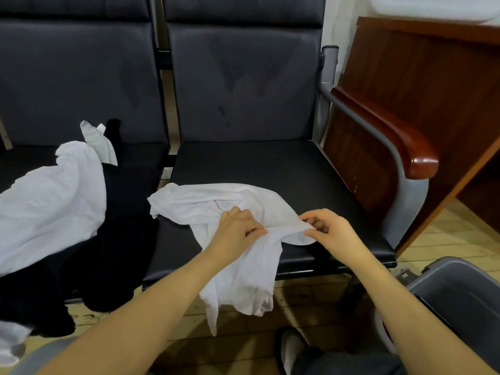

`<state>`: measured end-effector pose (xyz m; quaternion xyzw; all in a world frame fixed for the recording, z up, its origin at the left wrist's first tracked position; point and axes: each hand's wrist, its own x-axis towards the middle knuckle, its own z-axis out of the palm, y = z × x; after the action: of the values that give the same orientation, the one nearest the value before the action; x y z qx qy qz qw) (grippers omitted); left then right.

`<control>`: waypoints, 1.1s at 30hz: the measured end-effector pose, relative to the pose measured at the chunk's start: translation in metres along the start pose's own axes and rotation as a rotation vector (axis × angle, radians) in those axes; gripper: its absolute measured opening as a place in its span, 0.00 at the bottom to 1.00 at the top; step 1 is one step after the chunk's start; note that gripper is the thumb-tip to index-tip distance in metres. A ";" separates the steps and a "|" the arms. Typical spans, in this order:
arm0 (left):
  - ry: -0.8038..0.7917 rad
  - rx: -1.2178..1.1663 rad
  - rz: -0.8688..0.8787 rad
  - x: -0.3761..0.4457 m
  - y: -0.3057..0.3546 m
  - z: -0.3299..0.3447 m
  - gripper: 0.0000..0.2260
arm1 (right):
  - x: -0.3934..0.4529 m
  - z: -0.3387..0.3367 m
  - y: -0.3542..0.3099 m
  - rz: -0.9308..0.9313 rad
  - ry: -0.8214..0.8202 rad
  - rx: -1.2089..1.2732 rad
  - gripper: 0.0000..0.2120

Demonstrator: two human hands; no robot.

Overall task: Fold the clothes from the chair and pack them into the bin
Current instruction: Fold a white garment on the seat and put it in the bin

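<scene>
A crumpled white garment (205,204) lies on the front of the right black chair seat (270,163), with part of it hanging over the seat's front edge. My left hand (238,228) pinches a fold of it near the middle. My right hand (327,228) pinches its edge a little to the right. On the left seat lies a pile of clothes: a white garment (48,207), a black garment (113,239) draped over the edge, and a small light grey piece (98,142). The grey bin (457,290) stands on the floor at the lower right, its inside dark.
A chair armrest of red-brown wood (389,131) on a grey metal frame borders the right seat. Behind it stands a wooden desk (422,77). The floor is pale wood tile (446,239). A shoe (290,350) shows at the bottom edge.
</scene>
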<state>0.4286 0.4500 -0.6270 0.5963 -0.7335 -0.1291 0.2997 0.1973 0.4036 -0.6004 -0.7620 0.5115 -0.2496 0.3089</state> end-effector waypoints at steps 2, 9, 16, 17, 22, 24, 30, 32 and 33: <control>0.049 -0.012 -0.005 -0.002 0.000 0.000 0.08 | -0.003 -0.007 -0.002 0.003 0.078 0.029 0.12; 0.258 0.001 -0.019 0.004 0.009 -0.001 0.06 | -0.008 -0.022 -0.013 -0.131 0.289 0.137 0.05; -0.094 0.268 0.107 -0.007 0.001 0.006 0.30 | -0.007 -0.022 -0.007 -0.099 0.316 0.056 0.08; -0.099 0.262 0.101 -0.007 0.000 0.006 0.31 | -0.007 -0.022 -0.004 -0.102 0.309 0.013 0.08; -0.060 0.263 0.098 -0.010 -0.008 0.002 0.30 | -0.009 -0.013 0.009 -0.052 0.246 -0.121 0.08; -0.016 0.290 0.143 -0.013 -0.010 0.003 0.26 | -0.011 -0.008 0.011 -0.025 0.184 -0.115 0.06; -0.073 0.312 0.169 -0.017 -0.009 0.002 0.32 | -0.025 -0.005 0.009 -0.128 0.040 -0.516 0.11; -0.054 0.305 0.172 -0.016 -0.009 0.002 0.31 | -0.029 -0.007 0.011 -0.150 0.088 -0.517 0.10; -0.067 0.302 0.159 -0.016 -0.009 0.001 0.30 | -0.030 -0.008 0.012 -0.170 0.087 -0.471 0.06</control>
<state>0.4363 0.4627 -0.6373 0.5698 -0.7991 -0.0131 0.1912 0.1735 0.4264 -0.6057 -0.8418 0.5026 -0.1809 0.0784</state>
